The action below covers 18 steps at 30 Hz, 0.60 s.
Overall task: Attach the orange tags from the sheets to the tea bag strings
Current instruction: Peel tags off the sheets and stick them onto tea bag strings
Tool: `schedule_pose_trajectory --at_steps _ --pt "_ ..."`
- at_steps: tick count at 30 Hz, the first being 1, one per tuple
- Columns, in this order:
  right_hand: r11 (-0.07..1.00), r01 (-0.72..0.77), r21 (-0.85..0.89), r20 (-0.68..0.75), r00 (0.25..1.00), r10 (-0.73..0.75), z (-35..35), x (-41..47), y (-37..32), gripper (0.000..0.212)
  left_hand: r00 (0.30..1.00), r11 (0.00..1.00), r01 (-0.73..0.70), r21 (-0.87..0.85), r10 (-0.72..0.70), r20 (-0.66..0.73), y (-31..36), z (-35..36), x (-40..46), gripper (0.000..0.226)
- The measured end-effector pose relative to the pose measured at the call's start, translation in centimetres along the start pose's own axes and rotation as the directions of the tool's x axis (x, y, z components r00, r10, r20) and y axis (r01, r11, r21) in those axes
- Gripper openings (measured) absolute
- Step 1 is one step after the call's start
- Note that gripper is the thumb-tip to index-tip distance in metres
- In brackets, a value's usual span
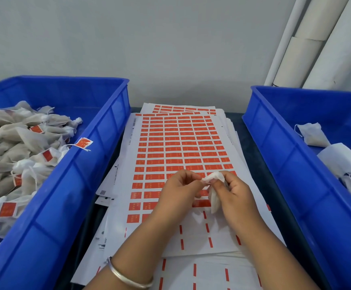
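Both hands meet over the near part of the top sticker sheet (183,151), and the tea bag (214,191) is held between them. The right hand (236,197) has its grip closed around the white bag, fingers curled over its gathered top, with the body of the bag hanging down and toward the person from that grip. The left hand (178,191) pinches at the bag's top edge with thumb and fingertips, just left of the right hand's grip and touching the same bit of white material; whether a string or a tag lies in that pinch is too small to tell. A silver bangle (128,277) circles the left wrist. Directly beneath the grip, the sheet carries rows of orange tags (176,147) running away from the hands, while nearer the person the rows are peeled off, leaving only thin orange strips on white backing. More sheets lie stacked under and beyond it on the dark worktop (252,143). Left of the grip stands a blue bin (82,164) heaped with filled bags that already bear orange tags, one tag draped over its rim. Right of the grip, a second blue bin (285,155) holds white bags without visible tags. Far beyond the hands to the right, pale tubes (308,47) lean against the wall.
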State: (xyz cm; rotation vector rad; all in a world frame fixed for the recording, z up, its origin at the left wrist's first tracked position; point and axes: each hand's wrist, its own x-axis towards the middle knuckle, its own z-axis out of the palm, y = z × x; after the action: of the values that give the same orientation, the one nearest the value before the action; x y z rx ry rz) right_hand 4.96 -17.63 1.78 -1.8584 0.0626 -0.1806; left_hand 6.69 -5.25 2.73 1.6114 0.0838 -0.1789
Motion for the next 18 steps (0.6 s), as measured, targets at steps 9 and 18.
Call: schedule_pose_trajectory --at_steps 9,18 --pt "0.994 -0.100 0.031 0.008 0.995 0.100 -0.01 0.02 -0.24 0.012 0.984 0.972 -0.161 0.171 0.172 -0.049 -0.01 -0.01 -0.21 0.013" --pt "0.703 -0.410 0.581 0.374 0.902 0.217 -0.05 0.06 -0.60 0.022 0.991 0.988 -0.133 0.076 0.133 0.007 -0.17 -0.19 -0.13 0.015"
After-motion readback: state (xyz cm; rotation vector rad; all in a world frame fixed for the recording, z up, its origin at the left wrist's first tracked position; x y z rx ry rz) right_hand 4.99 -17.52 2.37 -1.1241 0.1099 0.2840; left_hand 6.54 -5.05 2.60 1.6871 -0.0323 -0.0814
